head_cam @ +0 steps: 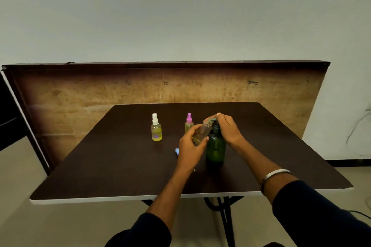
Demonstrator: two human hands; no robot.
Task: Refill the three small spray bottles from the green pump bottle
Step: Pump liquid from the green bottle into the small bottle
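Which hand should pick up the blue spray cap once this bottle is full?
Probably the left hand: the blue spray cap lies on the table right beside it. It would first have to set down the uncapped small bottle. The right hand is on the green pump bottle.

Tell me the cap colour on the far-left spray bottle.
White; the cap shows best in the head view, the only view.

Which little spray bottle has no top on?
The small clear bottle held tilted in the left hand. The white-capped bottle and pink-capped bottle keep theirs.
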